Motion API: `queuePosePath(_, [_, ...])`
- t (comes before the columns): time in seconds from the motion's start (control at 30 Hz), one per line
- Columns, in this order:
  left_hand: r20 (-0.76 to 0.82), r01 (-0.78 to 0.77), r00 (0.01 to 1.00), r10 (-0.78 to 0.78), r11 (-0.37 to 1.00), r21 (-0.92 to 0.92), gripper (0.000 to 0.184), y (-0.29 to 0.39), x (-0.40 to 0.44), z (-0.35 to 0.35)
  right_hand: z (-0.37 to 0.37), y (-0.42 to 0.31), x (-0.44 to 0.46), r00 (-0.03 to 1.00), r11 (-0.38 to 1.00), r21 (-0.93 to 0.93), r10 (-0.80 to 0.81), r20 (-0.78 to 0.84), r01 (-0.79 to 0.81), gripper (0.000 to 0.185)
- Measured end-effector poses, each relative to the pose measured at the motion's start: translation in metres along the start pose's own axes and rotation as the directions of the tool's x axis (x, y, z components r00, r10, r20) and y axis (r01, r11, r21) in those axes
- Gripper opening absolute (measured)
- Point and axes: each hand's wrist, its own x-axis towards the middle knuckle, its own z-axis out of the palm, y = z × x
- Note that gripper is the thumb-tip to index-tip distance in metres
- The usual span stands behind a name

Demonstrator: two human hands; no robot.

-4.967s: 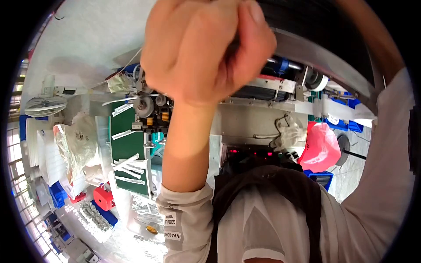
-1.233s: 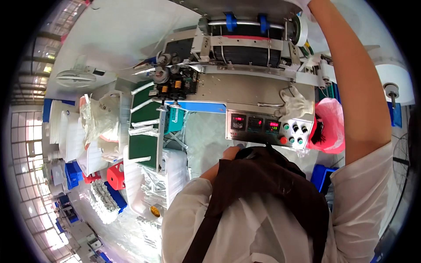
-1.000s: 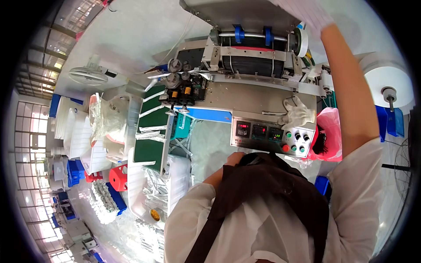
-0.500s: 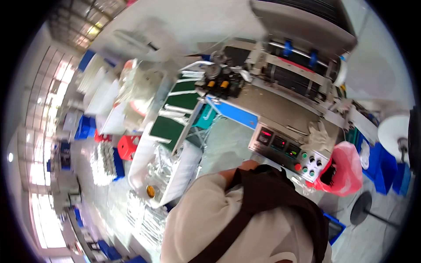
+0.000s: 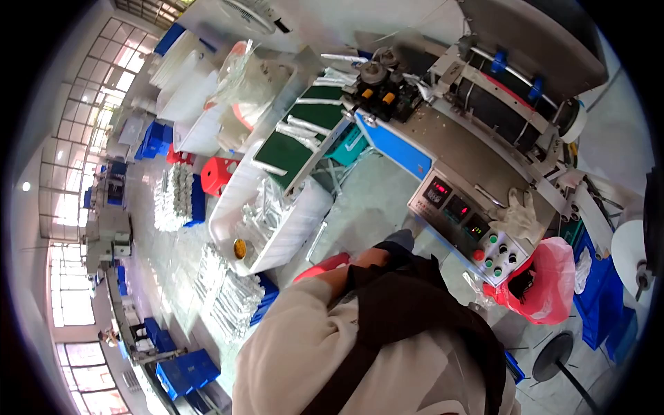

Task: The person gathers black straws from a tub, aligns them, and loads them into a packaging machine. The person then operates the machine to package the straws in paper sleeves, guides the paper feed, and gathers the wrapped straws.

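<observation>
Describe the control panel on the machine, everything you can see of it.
The control panel is a silver-grey, metal-looking face at the near edge of the machine bed, slanting across the view. Three dark displays are lit, showing red and some green; their readings are too small to trust. At one end sit a red button, green buttons and black knobs. A pale glove lies by that end; contact is unclear.

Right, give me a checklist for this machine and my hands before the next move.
1. Displays on the control panel lit: ok.
2. Panel buttons uncovered, white glove beside them: ok.
3. Green belt free of white strips: not ok, several lie across it.
4. Left hand's grip: cannot tell, partly hidden.
5. Right hand in view: not ok.
</observation>
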Motion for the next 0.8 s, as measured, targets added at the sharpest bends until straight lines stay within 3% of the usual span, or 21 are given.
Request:
queuePosePath(0.03, [-0.035, 0.059, 0.997, -0.062, 0.995, -0.078, 0.022, -0.014, -0.015, -0.001, -0.001, -0.026, -0.015, 0.990, 0.976, 0.171, 0.134, 0.033, -0.137, 0.019])
queuePosePath(0.07, [-0.030, 0.088, 0.995, -0.092, 0.991, -0.097, 0.022, -0.032, -0.031, 0.001, -0.003, -0.037, -0.017, 0.984, 0.963, 0.204, 0.169, 0.053, -0.176, 0.019])
queuePosePath(0.13, [-0.154, 0.020, 0.986, -0.070, 0.952, -0.305, 0.026, -0.063, -0.059, 0.016, -0.005, -0.037, -0.017, 0.981, 0.962, 0.191, 0.183, 0.069, -0.193, 0.018])
queuePosePath(0.27, [-0.177, 0.147, 0.946, -0.272, 0.844, -0.516, 0.030, -0.057, -0.095, 0.034, -0.004, -0.023, -0.015, 0.974, 0.965, 0.150, 0.202, 0.107, -0.217, 0.018])
queuePosePath(0.33, [-0.259, 0.106, 0.944, -0.203, 0.933, -0.344, 0.030, -0.055, -0.091, 0.038, -0.001, -0.010, -0.015, 0.978, 0.984, 0.077, 0.149, 0.145, -0.161, 0.018])
queuePosePath(0.37, [-0.256, 0.104, 0.945, -0.202, 0.931, -0.349, 0.030, -0.052, -0.093, 0.035, 0.001, -0.001, -0.014, 0.981, 0.995, 0.026, 0.089, 0.171, -0.094, 0.018])
queuePosePath(0.43, [-0.079, 0.182, 0.971, -0.226, 0.911, -0.370, 0.033, -0.050, -0.096, 0.024, 0.014, 0.004, -0.019, 0.979, 0.991, 0.074, 0.102, 0.177, -0.116, 0.018])
queuePosePath(0.47, [-0.031, 0.205, 0.973, -0.229, 0.916, -0.345, 0.034, -0.054, -0.095, 0.024, 0.022, 0.000, -0.026, 0.927, 0.877, 0.300, 0.346, 0.145, -0.374, 0.018])
queuePosePath(0.5, [0.016, 0.220, 0.974, -0.227, 0.924, -0.312, 0.035, -0.059, -0.095, 0.024, 0.023, -0.014, -0.033, 0.933, 0.871, 0.333, 0.341, 0.115, -0.360, 0.018])
queuePosePath(0.53, [-0.019, 0.164, 0.984, -0.177, 0.942, -0.292, 0.035, -0.064, -0.097, 0.022, 0.022, -0.031, -0.042, 0.969, 0.973, 0.143, 0.150, 0.198, -0.180, 0.016])
queuePosePath(0.6, [-0.045, 0.081, 0.994, -0.096, 0.963, -0.256, 0.036, -0.077, -0.100, 0.022, 0.026, -0.037, -0.048, 0.960, 0.999, -0.026, -0.022, 0.278, 0.030, 0.014])
queuePosePath(0.67, [0.000, 0.132, 0.991, -0.136, 0.960, -0.248, 0.037, -0.095, -0.095, 0.024, 0.043, -0.030, -0.046, 0.932, 0.884, 0.304, 0.307, 0.194, -0.354, 0.025])
queuePosePath(0.7, [0.002, 0.104, 0.994, -0.107, 0.967, -0.233, 0.037, -0.101, -0.095, 0.022, 0.052, -0.023, -0.043, 0.937, 0.879, 0.329, 0.303, 0.173, -0.345, 0.025])
queuePosePath(0.8, [-0.027, -0.032, 0.999, 0.030, 0.996, -0.085, 0.032, -0.123, -0.092, 0.006, 0.085, -0.009, -0.049, 0.988, 0.984, 0.098, 0.155, -0.028, -0.151, 0.029])
